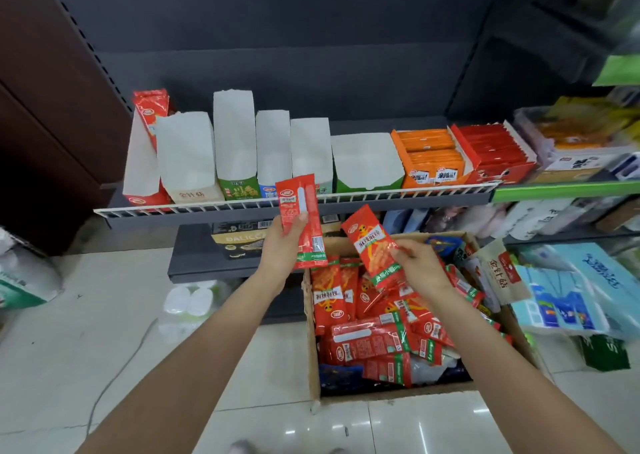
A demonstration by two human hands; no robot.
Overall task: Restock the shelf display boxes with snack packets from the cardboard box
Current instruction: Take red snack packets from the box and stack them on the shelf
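While left hand [282, 245] holds red packets [303, 221] upright, right hand [420, 263] perhaps pinching tilted packet [375, 247]

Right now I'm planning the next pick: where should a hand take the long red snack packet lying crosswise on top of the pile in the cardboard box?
Pinch the long red snack packet across its narrow width near the middle, coming straight down from above. It lies flat and topmost in the brown cardboard box, with both long edges exposed.
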